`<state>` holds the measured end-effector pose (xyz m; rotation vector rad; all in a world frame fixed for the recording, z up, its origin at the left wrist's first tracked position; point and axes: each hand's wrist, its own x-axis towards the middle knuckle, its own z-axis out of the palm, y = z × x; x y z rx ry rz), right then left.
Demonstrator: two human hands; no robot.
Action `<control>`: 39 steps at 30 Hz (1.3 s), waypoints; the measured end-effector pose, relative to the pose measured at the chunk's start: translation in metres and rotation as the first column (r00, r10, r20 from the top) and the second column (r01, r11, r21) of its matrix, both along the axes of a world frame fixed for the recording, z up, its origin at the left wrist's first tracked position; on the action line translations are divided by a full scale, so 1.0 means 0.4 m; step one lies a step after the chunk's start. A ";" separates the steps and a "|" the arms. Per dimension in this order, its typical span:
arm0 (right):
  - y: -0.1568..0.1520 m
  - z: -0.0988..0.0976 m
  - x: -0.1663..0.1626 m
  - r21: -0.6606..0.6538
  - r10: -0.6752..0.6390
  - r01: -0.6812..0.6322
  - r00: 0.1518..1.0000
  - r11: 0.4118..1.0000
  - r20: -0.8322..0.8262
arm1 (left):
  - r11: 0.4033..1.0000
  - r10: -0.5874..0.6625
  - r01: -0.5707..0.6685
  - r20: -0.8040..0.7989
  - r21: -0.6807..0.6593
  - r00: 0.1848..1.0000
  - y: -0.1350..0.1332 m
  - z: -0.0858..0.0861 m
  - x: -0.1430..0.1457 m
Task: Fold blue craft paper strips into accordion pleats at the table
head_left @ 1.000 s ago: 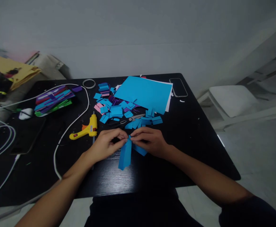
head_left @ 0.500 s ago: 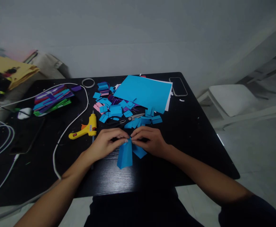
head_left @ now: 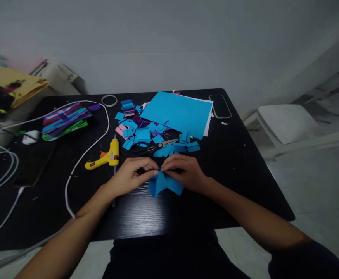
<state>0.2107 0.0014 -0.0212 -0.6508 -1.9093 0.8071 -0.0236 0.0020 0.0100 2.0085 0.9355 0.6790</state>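
Note:
My left hand (head_left: 133, 176) and my right hand (head_left: 184, 172) meet over the front middle of the black table (head_left: 230, 170). Both pinch the top of a folded blue paper piece (head_left: 162, 184), which fans out below the fingertips towards me. Just beyond the hands lie black-handled scissors (head_left: 158, 146) amid a heap of small blue paper pieces (head_left: 142, 135), with a few pink and purple ones mixed in. A large blue paper sheet (head_left: 178, 112) lies behind the heap.
A yellow glue gun (head_left: 107, 158) lies left of my hands, its white cable (head_left: 82, 159) looping across the table. A stack of coloured paper strips (head_left: 64, 121), a tape ring (head_left: 109, 100) and a phone (head_left: 219, 105) sit farther back. A white chair (head_left: 286, 122) stands at the right.
The blue paper piece hung long and narrow below my fingers before; now it is shorter and spread wider. Both hands stayed in place, fingers working at its top.

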 end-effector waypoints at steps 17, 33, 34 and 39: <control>0.000 0.011 0.007 -0.146 0.151 -0.136 0.984 0.980 0.091 | 0.986 0.089 -0.078 0.067 -0.150 0.994 -0.008 -0.014 0.014; 0.002 0.003 0.014 -0.268 0.166 -0.145 0.984 0.952 0.060 | 0.980 0.010 0.005 0.070 -0.200 0.998 -0.007 0.007 0.010; 0.001 0.003 0.015 -0.275 0.162 -0.138 0.984 0.951 0.067 | 0.979 0.015 -0.001 0.070 -0.202 0.997 -0.008 0.007 0.011; -0.003 0.002 0.016 -0.302 0.146 -0.113 0.985 0.946 0.087 | 0.974 0.027 -0.010 0.070 -0.227 0.997 -0.007 0.005 0.013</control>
